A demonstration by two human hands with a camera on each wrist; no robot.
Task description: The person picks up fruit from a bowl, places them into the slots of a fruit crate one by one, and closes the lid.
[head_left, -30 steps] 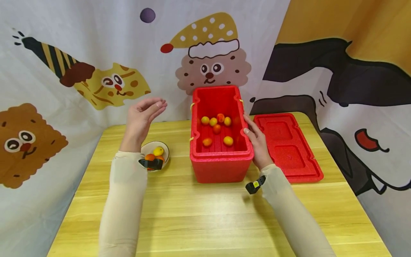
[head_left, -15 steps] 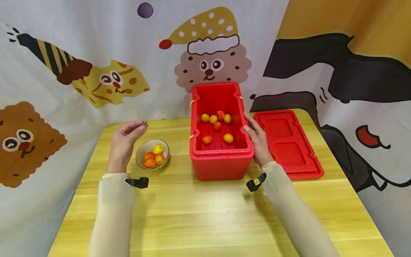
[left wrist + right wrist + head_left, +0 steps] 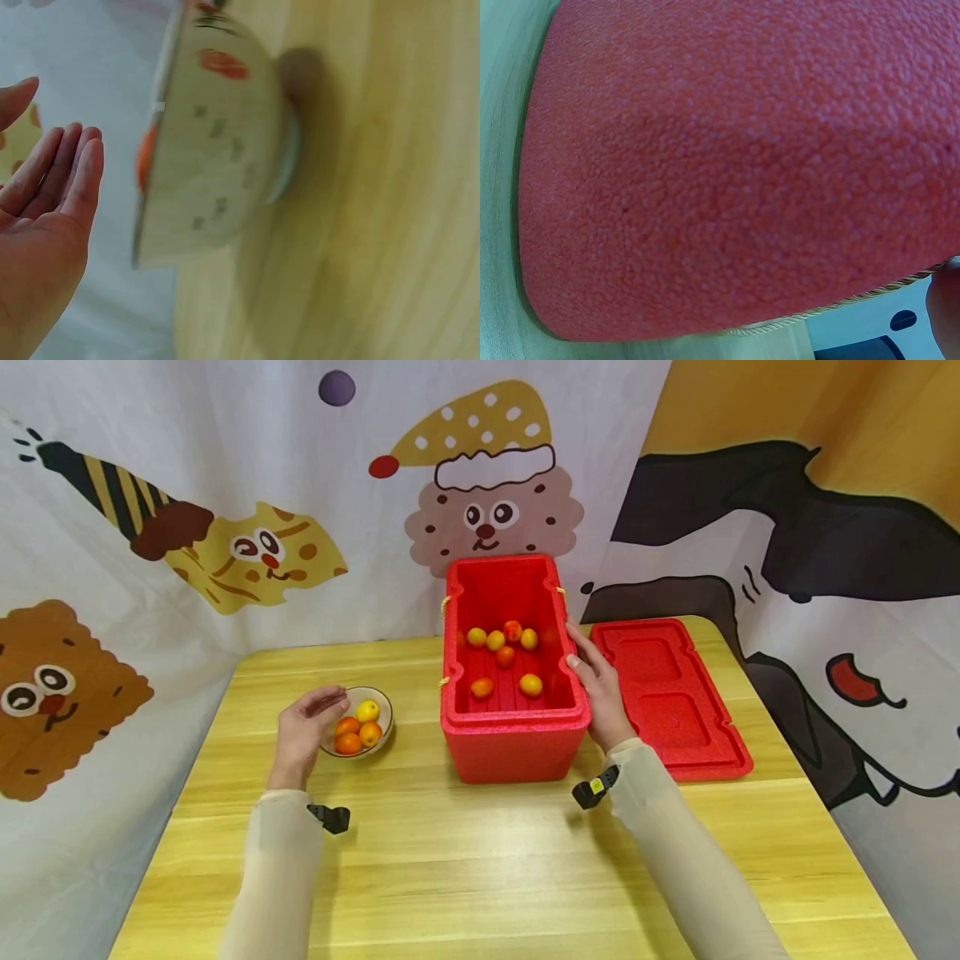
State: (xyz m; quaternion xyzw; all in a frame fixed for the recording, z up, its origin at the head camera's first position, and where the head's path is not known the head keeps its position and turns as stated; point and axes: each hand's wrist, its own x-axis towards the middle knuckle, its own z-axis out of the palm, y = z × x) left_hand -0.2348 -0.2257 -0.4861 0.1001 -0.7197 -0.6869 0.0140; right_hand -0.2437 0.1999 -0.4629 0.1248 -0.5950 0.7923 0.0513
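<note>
Left hand empty at the bowl's left edge, right hand at the box.

The left hand point(image 3: 303, 732), released, thumb apart from straight fingers, hangs just above the rim of the bowl point(image 3: 386, 714), where four fruits point(image 3: 367, 711) sit. The right hand point(image 3: 602, 692) lies along the right side of the box point(image 3: 517, 756), thumb at the rim; whether it truly grips I cannot tell. Seven small fruits lie inside, and the lid point(image 3: 667, 693) rests flat on the table point(image 3: 450, 860). To take a fruit well, I'd come from above, pinch one lightly, avoid tipping the bowl, and let the right hand steady the box.
</note>
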